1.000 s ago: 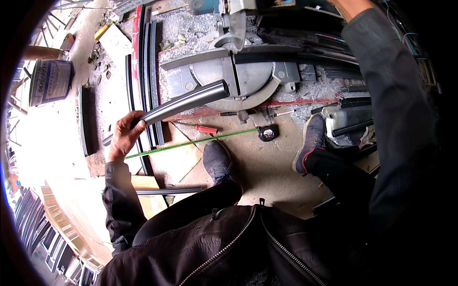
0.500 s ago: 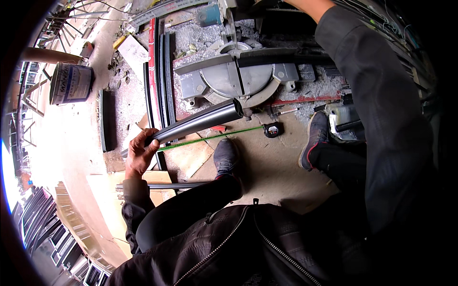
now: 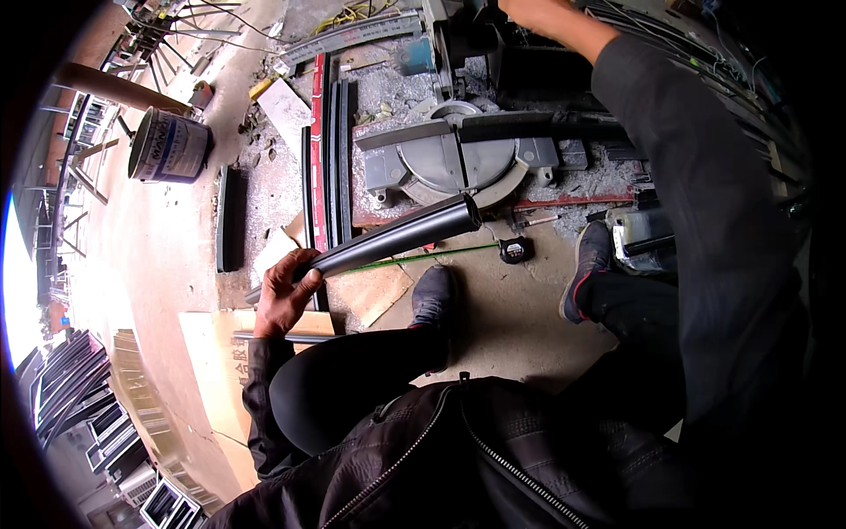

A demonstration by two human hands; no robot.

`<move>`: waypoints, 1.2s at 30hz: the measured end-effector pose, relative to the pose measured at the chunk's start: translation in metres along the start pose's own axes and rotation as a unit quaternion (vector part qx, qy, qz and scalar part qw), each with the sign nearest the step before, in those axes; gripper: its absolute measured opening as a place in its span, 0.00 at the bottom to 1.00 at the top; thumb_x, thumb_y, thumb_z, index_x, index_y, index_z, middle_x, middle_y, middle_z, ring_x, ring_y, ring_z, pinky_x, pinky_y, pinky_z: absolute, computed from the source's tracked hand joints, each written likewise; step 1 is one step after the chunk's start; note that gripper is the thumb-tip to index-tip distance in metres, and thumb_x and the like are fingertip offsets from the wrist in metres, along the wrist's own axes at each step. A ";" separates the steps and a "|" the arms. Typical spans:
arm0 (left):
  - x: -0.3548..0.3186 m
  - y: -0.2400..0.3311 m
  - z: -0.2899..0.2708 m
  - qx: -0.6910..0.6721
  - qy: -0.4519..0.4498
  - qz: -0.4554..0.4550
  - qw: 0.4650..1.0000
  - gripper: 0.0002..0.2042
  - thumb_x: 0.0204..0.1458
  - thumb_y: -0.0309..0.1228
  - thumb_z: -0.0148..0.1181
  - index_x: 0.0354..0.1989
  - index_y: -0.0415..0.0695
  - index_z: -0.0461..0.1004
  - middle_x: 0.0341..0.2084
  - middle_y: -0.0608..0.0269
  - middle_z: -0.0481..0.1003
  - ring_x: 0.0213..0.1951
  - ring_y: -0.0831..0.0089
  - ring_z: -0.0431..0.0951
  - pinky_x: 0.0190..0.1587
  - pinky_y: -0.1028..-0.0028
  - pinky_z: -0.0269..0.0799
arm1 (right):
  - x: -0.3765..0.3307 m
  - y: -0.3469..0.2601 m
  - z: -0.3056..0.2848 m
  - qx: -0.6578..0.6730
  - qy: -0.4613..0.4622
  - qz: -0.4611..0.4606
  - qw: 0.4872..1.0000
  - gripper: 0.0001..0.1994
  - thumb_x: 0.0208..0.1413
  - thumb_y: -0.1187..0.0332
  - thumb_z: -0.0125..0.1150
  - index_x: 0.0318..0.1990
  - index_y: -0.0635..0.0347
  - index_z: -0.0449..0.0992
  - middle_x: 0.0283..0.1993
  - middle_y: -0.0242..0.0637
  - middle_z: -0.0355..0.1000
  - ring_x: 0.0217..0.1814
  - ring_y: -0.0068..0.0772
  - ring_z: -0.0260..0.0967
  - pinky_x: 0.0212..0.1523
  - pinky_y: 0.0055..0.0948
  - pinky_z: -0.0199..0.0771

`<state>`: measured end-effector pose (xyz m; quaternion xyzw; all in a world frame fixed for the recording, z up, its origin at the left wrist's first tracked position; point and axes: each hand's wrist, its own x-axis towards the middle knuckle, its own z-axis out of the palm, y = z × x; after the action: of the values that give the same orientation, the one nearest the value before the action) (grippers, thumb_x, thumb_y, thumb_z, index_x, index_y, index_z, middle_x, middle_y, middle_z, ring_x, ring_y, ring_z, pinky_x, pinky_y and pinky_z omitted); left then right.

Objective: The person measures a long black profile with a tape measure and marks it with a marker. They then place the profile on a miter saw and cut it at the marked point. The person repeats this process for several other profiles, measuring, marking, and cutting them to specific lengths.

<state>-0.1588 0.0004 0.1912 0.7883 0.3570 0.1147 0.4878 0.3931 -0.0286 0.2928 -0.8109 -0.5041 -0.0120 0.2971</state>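
In my left hand (image 3: pixel 286 295) is a dark metal profile (image 3: pixel 401 236), gripped near its lower left end with the thumb on top. The profile slants up to the right, and its hollow end lies just in front of the round base of a mitre saw (image 3: pixel 471 166). My right arm reaches up to the saw's upper part; only the back of my right hand (image 3: pixel 557 19) shows at the top edge, its fingers hidden. Beneath the profile, a tape measure (image 3: pixel 516 250) rests on the floor with its green blade pulled out to the left, toward my left hand.
Left of the saw, several long dark profiles (image 3: pixel 341 159) lie beside a red strip (image 3: pixel 319 150). A bucket (image 3: pixel 172 145) stands further left. Flattened cardboard (image 3: pixel 211 353) lies near my left forearm. Metal shavings (image 3: pixel 388 88) surround the saw. My shoes (image 3: pixel 434 295) are close to the tape.
The view has shifted, so the surroundings sit further right and slightly lower. My left hand still holds the profile, whose end remains before the saw. My right hand remains at the top edge.
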 end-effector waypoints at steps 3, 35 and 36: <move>-0.013 0.005 -0.016 0.028 0.004 -0.005 1.000 0.24 0.59 0.44 0.69 0.52 0.35 0.77 0.36 0.60 0.80 0.41 0.74 0.79 0.49 0.71 0.75 | -0.044 -0.023 -0.005 0.035 0.002 -0.019 0.999 0.14 0.59 0.65 0.53 0.46 0.65 0.76 0.40 0.62 0.77 0.46 0.58 0.78 0.46 0.50 0.74; -0.003 0.077 -0.015 0.051 -0.110 0.054 0.991 0.20 0.60 0.42 0.68 0.50 0.37 0.79 0.43 0.59 0.82 0.47 0.71 0.79 0.55 0.68 0.74 | -0.307 -0.122 -0.089 0.200 -0.283 -0.020 0.938 0.17 0.65 0.57 0.66 0.37 0.66 0.76 0.25 0.37 0.77 0.27 0.20 0.73 0.31 0.28 0.71; -0.004 0.075 -0.015 0.062 -0.113 0.055 0.990 0.20 0.60 0.42 0.68 0.51 0.38 0.79 0.43 0.59 0.82 0.47 0.71 0.79 0.55 0.67 0.74 | -0.308 -0.123 -0.086 0.189 -0.286 -0.033 0.939 0.18 0.64 0.55 0.66 0.36 0.65 0.76 0.24 0.38 0.76 0.25 0.23 0.71 0.29 0.30 0.70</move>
<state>-0.1361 -0.0124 0.2626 0.8435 0.2619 0.0291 0.4680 0.1647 -0.2818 0.3234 -0.6916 -0.5874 0.3065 0.2874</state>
